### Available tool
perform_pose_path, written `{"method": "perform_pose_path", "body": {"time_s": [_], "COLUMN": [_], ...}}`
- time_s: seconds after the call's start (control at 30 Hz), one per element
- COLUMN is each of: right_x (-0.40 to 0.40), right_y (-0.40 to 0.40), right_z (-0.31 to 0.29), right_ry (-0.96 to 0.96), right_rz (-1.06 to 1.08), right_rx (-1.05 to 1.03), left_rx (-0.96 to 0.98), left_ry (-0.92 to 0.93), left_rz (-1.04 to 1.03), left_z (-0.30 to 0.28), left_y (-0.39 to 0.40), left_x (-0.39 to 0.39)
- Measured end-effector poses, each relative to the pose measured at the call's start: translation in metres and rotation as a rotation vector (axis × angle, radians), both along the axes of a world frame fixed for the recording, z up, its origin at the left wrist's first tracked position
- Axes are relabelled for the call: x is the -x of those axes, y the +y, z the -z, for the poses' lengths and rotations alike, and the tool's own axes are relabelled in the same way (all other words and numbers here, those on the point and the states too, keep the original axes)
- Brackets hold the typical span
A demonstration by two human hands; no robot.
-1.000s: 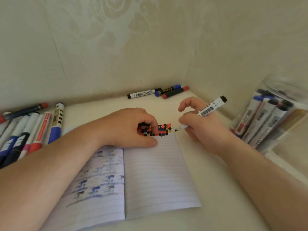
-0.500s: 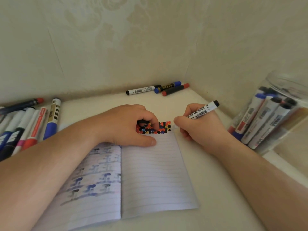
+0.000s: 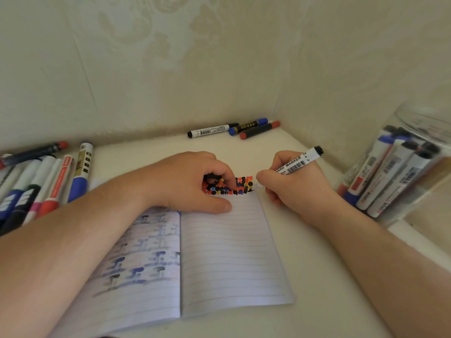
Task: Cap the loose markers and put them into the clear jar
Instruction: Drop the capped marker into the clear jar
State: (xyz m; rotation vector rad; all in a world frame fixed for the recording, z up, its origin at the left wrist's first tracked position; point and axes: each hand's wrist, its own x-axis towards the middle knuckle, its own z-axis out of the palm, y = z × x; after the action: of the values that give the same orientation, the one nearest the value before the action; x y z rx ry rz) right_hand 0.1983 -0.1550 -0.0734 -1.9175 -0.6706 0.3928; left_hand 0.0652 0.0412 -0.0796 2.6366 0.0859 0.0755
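**Uncapped marker tip on paper — smear and lost-cap risk**

Right hand (image 3: pixel 290 189) pinches the white whiteboard marker with a black end and barcode label (image 3: pixel 299 162) in a writing grip, fingers curled round the barrel, tip down at the top right corner of the open lined notebook (image 3: pixel 234 252), beside the patch of red, black, blue and yellow dots (image 3: pixel 229 185). Left hand (image 3: pixel 192 181) presses on the page, thumb flat, fingers curled over a small black object, probably the cap; cannot tell for sure.

Risks, as judged:
- Bare tip drags off the page edge and marks the cream tabletop (image 3: pixel 317 301).
- Cap slips from the curled fingers; capping stalls.
- The clear plastic jar of capped markers (image 3: pixel 395 181) stands close to the right forearm; a careless swing could tip it.
- Many markers remain outside: row at left (image 3: pixel 48 181), three by the back wall (image 3: pixel 234 130).

Versus 1.0 s ago: marker tip sat clear of the page and the barrel lay flatter; now it's steeper and on the dots. Left hand unchanged.
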Motion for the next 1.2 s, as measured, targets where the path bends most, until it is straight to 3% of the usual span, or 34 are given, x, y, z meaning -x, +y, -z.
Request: {"method": "perform_pose_path", "body": {"time_s": [0.9, 1.03, 1.2], "right_x": [-0.003, -0.008, -0.007], "right_y": [0.0, -0.001, -0.003], "right_z": [0.002, 0.001, -0.004], "right_ry": [-0.032, 0.025, 0.314], "right_rz": [-0.023, 0.012, -0.169], "right_rx": [0.021, -0.139, -0.488], "left_rx": [0.001, 0.162, 0.365], "left_ry": [0.01, -0.078, -0.111], "left_rz": [0.0, -0.057, -0.158], "left_z": [0.001, 0.001, 0.001], "left_y": [0.001, 0.001, 0.004], "left_x": [0.0, 0.0, 0.0]}}
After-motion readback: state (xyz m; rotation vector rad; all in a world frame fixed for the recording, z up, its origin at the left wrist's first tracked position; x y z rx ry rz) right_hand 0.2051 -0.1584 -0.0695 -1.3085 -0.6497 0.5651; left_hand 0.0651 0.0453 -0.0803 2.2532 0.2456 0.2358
